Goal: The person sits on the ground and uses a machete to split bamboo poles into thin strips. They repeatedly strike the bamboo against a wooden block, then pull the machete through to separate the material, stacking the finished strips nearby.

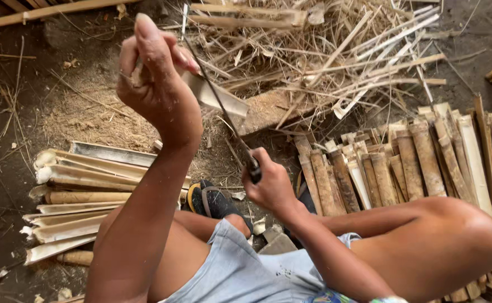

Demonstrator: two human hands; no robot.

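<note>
My left hand [156,84] is raised and closed around a short split piece of bamboo [215,98], pale on its cut face. My right hand [268,182] grips the dark handle of a long thin blade [218,95], which runs up and left, its edge set against the bamboo piece. Both forearms come up from the bottom of the view over my bent legs. Below the bamboo piece lies a flat wooden block [268,109] on the ground.
A pile of split bamboo slats [83,196] lies at the left and another stack [414,163] at the right. Loose shavings and thin strips [335,50] cover the ground ahead. A dark sandal [215,202] sits by my knee. The floor is bare earth.
</note>
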